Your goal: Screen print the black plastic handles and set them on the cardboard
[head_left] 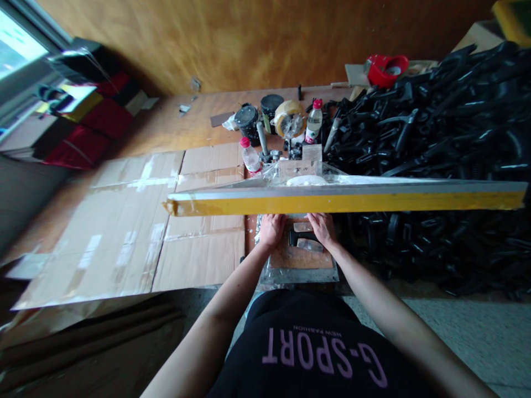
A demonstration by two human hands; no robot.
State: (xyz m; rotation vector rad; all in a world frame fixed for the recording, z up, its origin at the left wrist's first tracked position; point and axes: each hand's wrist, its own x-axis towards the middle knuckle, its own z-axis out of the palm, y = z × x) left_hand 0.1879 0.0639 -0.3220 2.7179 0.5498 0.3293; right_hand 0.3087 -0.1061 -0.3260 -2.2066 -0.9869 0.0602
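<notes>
Workbench (174,119) of brown wood fills the view up to the wall, and on its right side a big heap of black plastic parts (448,110) spreads out, close to the person's right arm and probably kept there for easy reach. Flattened cardboard sheets (124,221), patched with tape, cover the left side, seemingly as a protected surface to lay things on. Across the middle a long yellow-edged frame (340,202) hangs level above the bench. It is raised enough to leave a gap beneath it, and both hands are in that gap. Behind the frame is a cluster of smaller items: two clear bottles with red caps (250,157), a roll of tape (289,117), dark round containers (248,119) and, further back, a red tape dispenser (385,67). Directly in front of the person a metal base plate (298,275) sits at the bench edge and carries a brown pad (301,258), which appears to serve as a seat for one piece at a time. On that pad lies a single black part (301,237), set crosswise between the two hands. The left hand (271,229) is curled with its knuckles up against the left end of the part, and its fingers look closed on it. The right hand (322,228) lies flatter at the right end, touching the part. Its fingertips run under the frame, so its grip cannot be made out. With a hand at each end, the part seems to be steadied squarely on the pad.
</notes>
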